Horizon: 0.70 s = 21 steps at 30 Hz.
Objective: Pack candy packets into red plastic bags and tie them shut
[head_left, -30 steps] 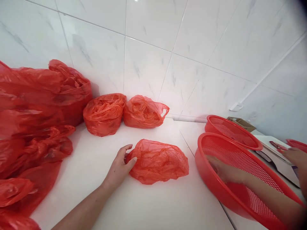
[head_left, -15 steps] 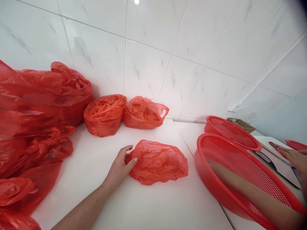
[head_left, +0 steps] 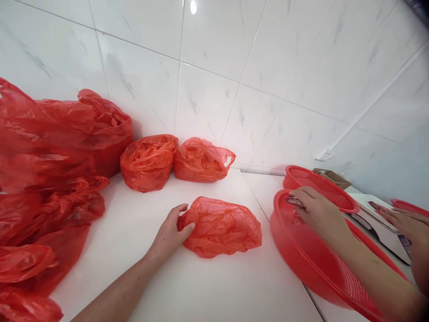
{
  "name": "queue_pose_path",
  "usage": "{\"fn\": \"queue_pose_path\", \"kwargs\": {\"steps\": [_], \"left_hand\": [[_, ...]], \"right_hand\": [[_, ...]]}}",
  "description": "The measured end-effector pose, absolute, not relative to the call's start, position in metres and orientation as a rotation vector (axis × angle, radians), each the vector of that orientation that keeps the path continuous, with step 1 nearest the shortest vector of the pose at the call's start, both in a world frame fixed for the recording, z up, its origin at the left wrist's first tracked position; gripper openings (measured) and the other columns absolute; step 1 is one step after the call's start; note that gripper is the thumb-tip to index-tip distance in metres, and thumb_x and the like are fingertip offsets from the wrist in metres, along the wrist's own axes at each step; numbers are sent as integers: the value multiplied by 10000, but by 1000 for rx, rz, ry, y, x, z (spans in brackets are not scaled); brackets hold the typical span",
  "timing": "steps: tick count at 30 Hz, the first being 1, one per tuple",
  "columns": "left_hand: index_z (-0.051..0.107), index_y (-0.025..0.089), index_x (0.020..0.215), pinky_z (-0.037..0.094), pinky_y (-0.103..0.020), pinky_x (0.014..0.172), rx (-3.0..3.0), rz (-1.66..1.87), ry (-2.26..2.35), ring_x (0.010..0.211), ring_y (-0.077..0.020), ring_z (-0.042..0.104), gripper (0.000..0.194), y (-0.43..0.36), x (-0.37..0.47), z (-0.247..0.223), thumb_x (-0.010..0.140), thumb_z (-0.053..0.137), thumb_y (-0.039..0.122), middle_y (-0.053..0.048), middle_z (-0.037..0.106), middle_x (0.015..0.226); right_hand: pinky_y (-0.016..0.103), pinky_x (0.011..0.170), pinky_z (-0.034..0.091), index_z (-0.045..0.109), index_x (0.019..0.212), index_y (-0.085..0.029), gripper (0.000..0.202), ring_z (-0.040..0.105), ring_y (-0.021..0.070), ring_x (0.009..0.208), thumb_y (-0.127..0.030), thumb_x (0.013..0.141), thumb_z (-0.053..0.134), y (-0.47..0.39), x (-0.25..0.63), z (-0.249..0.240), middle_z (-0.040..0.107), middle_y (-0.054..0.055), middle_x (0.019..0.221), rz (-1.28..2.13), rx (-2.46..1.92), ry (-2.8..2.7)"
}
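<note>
A crumpled red plastic bag (head_left: 223,228) lies on the white table in front of me. My left hand (head_left: 172,230) is curled round the bag's left end, thumb on its near side and fingers behind it. My right hand (head_left: 317,210) hangs over the far left part of a large red plastic basket (head_left: 288,241) with mesh sides. Its fingers are closed on a small clear packet (head_left: 295,202) with something dark red inside. My forearm covers much of the basket's inside.
Several filled red bags (head_left: 149,163) stand along the tiled wall and fill the left side. A second red basket (head_left: 321,188) is behind the first. At the right, another person's hand (head_left: 402,219) is over a white scale (head_left: 385,241), near a cardboard box (head_left: 335,179).
My right hand has come up from inside the basket, now with a small packet in its fingers. My left hand stays at the bag. The view has shifted slightly.
</note>
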<state>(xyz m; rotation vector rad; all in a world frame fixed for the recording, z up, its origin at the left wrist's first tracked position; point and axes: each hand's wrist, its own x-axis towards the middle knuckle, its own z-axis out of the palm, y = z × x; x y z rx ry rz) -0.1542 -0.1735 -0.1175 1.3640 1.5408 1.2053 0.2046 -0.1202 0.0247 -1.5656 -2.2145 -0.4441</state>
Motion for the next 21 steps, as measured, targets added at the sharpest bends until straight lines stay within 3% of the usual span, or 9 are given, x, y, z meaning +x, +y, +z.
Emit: {"fn": "queue_pose_path", "kwargs": {"steps": [2, 8, 11, 14, 17, 21], "left_hand": [[429, 273, 1285, 438, -381, 932, 1371, 1198, 1539, 1120, -232, 516, 539, -174, -154, -117, 785, 547, 438, -66, 454, 1349], [419, 266, 1284, 434, -383, 933, 1408, 1209, 1554, 1115, -233, 521, 547, -173, -154, -121, 784, 544, 448, -69, 445, 1358], [405, 265, 1284, 427, -375, 946, 1426, 1214, 1522, 1119, -222, 519, 540, -173, -155, -122, 787, 549, 420, -62, 456, 1348], [407, 253, 1282, 405, -373, 975, 1443, 1244, 1479, 1149, -220, 506, 517, -173, -156, -121, 797, 541, 372, -63, 471, 1334], [426, 247, 1269, 401, -373, 979, 1432, 1266, 1463, 1152, -224, 512, 500, -173, -156, -120, 793, 541, 345, -63, 482, 1324], [452, 250, 1256, 419, -367, 957, 1406, 1300, 1448, 1116, -225, 540, 488, -174, -155, -121, 784, 547, 327, -61, 507, 1297]], "right_hand": [[258, 612, 416, 609, 955, -233, 218, 566, 172, 852, -152, 819, 460, -131, 166, 27, 589, 45, 1024, -466, -1414, -2321], [245, 578, 394, 614, 843, -219, 134, 530, 144, 739, -124, 835, 519, -139, 61, -22, 580, 23, 810, -200, -988, -2784], [274, 668, 450, 604, 1046, -263, 305, 559, 174, 896, -114, 781, 582, -130, 46, -42, 600, 26, 1030, -80, -983, -2824], [348, 847, 466, 495, 1255, -319, 597, 510, 220, 1115, -124, 712, 650, -126, 52, -41, 469, 33, 1333, 29, -1029, -2792], [401, 962, 422, 507, 1261, -329, 504, 467, 231, 1205, -198, 781, 588, -130, 73, -23, 441, 30, 1377, 14, -1177, -2689], [382, 874, 487, 571, 1169, -333, 332, 556, 234, 1103, -374, 850, 490, -136, 122, 6, 507, -3, 1319, -92, -1495, -2385]]}}
